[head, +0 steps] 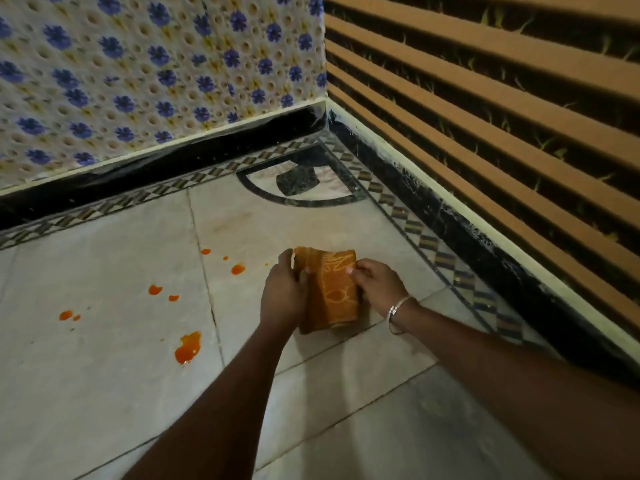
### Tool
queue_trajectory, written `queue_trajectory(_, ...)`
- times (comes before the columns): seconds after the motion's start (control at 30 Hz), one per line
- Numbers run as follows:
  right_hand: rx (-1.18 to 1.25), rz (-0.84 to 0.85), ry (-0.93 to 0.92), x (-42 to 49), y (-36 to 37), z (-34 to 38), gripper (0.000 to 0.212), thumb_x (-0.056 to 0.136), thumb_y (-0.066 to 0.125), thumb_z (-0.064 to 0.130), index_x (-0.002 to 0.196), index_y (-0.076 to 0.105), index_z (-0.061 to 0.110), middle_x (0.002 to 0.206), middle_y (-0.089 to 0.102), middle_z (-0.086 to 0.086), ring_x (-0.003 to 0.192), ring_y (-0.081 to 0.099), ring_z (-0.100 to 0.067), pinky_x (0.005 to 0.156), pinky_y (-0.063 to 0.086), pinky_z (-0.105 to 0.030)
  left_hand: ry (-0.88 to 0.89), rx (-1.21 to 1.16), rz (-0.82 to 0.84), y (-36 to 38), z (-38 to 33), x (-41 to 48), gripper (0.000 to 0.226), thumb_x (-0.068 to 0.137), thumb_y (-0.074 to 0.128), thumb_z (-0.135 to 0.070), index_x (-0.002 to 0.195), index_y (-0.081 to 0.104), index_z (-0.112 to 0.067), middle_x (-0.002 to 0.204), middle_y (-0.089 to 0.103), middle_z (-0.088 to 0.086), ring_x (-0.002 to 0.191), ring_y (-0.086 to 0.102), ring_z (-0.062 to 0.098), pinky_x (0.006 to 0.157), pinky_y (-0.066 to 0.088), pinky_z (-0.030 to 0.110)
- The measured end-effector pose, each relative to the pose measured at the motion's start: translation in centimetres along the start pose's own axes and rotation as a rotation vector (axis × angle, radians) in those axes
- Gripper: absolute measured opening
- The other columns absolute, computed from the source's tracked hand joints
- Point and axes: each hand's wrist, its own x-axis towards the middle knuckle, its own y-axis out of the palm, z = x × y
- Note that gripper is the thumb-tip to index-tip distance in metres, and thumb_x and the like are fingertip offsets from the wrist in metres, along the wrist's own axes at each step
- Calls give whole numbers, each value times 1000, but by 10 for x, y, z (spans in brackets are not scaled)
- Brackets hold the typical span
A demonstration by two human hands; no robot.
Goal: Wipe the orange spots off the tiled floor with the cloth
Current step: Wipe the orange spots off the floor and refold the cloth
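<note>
Pale grey tiled floor (104,393) with dark grout lines fills the near view, dull and a bit grimy, and two bare forearms reach forward over it. Biggest orange spot (188,348) sits left of the left forearm, wet-looking, on the tile beside a grout line. Further out, the left hand (282,299) grips the left edge of the cloth (337,292), fingers curled round it. The right hand (379,284) pinches the right edge, thumb on top, with a silver bangle (398,311) at the wrist. Cloth is orange-brown with a pale woven pattern, folded into a thick wad and held between both hands low over the floor, right of all the spots. Cannot tell if its lower end touches the tile. Smaller spots (155,289) are scattered to the left and beyond: a pair at far left, two mid-left, and a few drops near the cloth's top left. Faint brownish smear on the tile past them. A checked border strip (429,242) runs along both walls, with a black quarter-circle inlay (301,183) in the corner. Black skirting (173,168) above that. Left wall (138,64) has blue flower tiles; the right wall (485,98) has tan and dark horizontal stripes.
</note>
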Motion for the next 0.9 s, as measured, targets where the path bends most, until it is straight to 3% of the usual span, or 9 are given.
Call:
queue_trajectory(0.07,-384,-124,-58,5,-6,-24,35,102,51,34,131,60,17,134,61,-8,127,54,-26,106,45,-40,20,246,-7,10,3,3,62,108,42,-45,162,25,-20,155,46,17,138,49,37,109,40,52)
queue_trajectory(0.13,-741,-131,-78,4,-8,-48,52,104,39,39,153,36,20,162,29,-10,151,21,-26,123,22,-40,144,387,80,29,8,4,66,108,31,-55,166,12,-27,171,20,11,157,21,30,123,21,55)
queue_trajectory(0.2,-972,-102,-108,4,-3,-69,62,104,21,47,160,13,23,168,3,-8,155,-3,-24,126,6,-42,284,516,206,54,13,6,69,104,12,-64,165,-2,-36,175,-6,3,161,-7,24,128,0,56)
queue_trajectory(0.3,-1110,-148,-159,0,4,-77,68,99,6,48,161,7,20,168,2,-8,155,-4,-23,125,0,-47,404,629,262,81,19,8,77,95,-9,-69,164,-10,-37,173,-18,0,159,-21,23,126,-11,56)
queue_trajectory(0.43,-1135,-153,-173,1,1,-81,65,103,10,48,161,1,20,168,-2,-7,155,-7,-22,125,2,-48,461,638,213,86,27,32,79,95,-15,-70,165,-7,-36,174,-13,0,160,-17,22,128,-7,55)
queue_trajectory(0.57,-1121,-148,-170,3,3,-81,65,103,12,49,161,3,20,168,1,-7,155,-3,-22,125,4,-47,236,621,99,87,43,26,73,102,-1,-65,166,-6,-30,174,-8,6,161,-12,26,127,-8,57)
queue_trajectory(0.67,-1125,-159,-154,2,5,-80,66,102,11,48,161,5,19,168,3,-8,155,-1,-23,125,5,-48,123,591,30,106,35,-21,74,103,3,-62,167,5,-23,174,4,12,161,0,33,126,-3,62)
queue_trajectory(0.77,-1140,-151,-148,1,5,-78,67,100,8,46,161,7,18,168,5,-9,155,1,-24,125,5,-48,236,545,62,118,22,-22,68,106,16,-59,167,12,-27,174,9,12,161,4,33,126,0,63)
queue_trajectory(0.9,-1136,-152,-162,1,2,-81,65,102,13,47,161,7,20,168,6,-8,155,2,-23,125,5,-47,366,616,153,94,35,21,71,101,-5,-65,165,-6,-34,175,-8,3,161,-12,23,128,-1,58)
